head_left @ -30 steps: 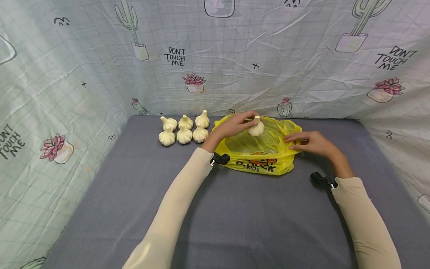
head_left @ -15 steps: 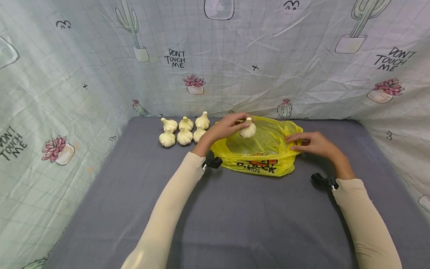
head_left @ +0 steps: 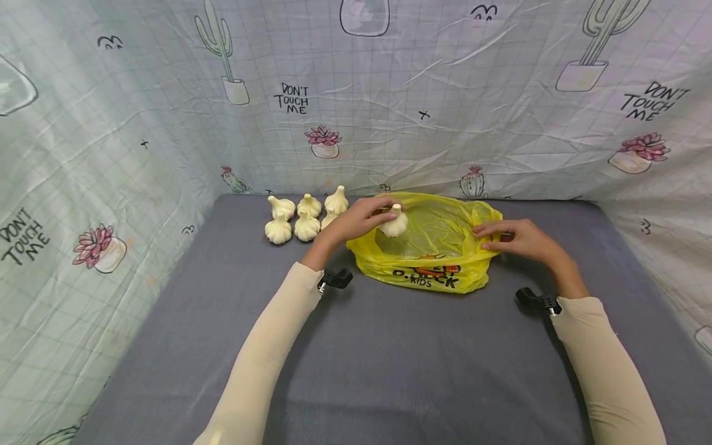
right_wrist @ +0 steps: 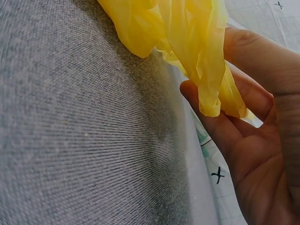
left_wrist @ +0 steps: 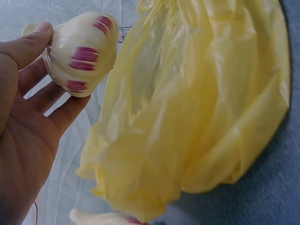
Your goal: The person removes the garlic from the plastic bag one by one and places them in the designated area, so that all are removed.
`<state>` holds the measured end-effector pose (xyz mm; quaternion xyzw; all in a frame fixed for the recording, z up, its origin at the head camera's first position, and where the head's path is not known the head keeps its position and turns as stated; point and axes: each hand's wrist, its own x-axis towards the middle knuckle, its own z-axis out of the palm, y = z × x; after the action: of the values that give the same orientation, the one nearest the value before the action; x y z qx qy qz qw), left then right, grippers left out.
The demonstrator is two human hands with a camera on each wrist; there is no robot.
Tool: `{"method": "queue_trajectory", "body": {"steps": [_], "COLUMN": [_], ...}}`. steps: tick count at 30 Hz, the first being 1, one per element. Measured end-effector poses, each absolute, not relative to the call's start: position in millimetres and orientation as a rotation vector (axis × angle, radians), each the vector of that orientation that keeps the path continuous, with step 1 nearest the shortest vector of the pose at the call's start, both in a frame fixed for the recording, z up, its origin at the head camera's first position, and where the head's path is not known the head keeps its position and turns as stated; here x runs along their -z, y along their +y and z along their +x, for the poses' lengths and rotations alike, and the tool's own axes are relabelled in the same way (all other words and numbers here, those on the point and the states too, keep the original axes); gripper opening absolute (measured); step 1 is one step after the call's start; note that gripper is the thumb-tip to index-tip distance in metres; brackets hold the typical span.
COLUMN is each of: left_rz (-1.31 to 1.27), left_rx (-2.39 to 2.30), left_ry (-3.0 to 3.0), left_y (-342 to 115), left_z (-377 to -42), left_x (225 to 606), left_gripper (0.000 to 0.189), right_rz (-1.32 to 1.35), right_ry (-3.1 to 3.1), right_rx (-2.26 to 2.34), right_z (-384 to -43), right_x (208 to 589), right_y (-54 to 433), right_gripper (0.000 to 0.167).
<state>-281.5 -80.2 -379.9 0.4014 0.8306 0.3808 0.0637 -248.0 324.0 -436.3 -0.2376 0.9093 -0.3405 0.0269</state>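
Between thumb and fingers my left hand [head_left: 358, 219] holds a garlic bulb [head_left: 394, 224] over the left side of a yellow plastic bag [head_left: 428, 262]. Purple streaks mark the held garlic bulb [left_wrist: 84, 54] in the left wrist view. The bag lies on the table with its mouth spread wide and printed lettering on its front. At the bag's right edge, my right hand [head_left: 520, 238] pinches the gathered yellow plastic [right_wrist: 211, 84]. Several more garlic bulbs [head_left: 307, 226] stand in two rows left of the bag, one partly hidden behind my left hand.
A grey cloth covers the table [head_left: 389, 358]. Behind and on both sides hangs a patterned curtain [head_left: 378, 80] that meets the table's far edge. Each wrist wears a small black camera mount [head_left: 336, 279].
My left hand has moved left with the garlic bulb, from over the bag's middle to its left side, and covers part of the nearest bulb in the rows. My right hand keeps its place.
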Motion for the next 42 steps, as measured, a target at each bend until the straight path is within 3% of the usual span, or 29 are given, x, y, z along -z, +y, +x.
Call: {"method": "queue_trajectory", "body": {"steps": [42], "left_rz": [1.183], "left_rx": [-1.210], "left_ry": [2.569], "left_y": [-145], "left_z": [-257], "left_x": [389], "left_gripper": [0.028], "right_rz": [-0.803], "right_ry": [2.816], "right_rx": [1.056], "right_z": [-243], "right_x": [439], "right_y": [321], "right_gripper": [0.031]}}
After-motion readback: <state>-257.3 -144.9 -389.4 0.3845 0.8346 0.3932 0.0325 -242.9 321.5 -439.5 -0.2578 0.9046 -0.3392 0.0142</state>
